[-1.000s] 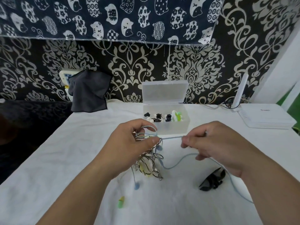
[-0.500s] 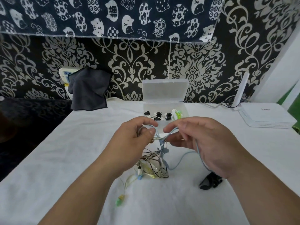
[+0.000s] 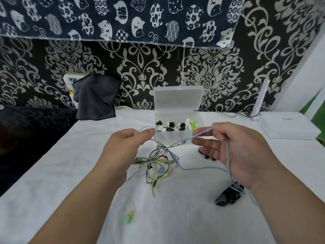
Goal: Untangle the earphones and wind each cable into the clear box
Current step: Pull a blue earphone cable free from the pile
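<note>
Left hand (image 3: 126, 147) and right hand (image 3: 242, 152) have drawn apart, stretching the thin light-blue earphone cable (image 3: 228, 155).
Each hand pinches it above the tangled bundle of earphone cables (image 3: 158, 161).

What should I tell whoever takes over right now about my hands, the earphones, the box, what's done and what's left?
Left hand pinches the light blue cable; right hand holds the same cable further along.
The tangle of black, yellow and blue cables sits between the hands, not yet freed.
Clear box stands open behind it, with black, white and green earphones already inside.
Left: free the blue cable, wind it in, then the rest.
</note>
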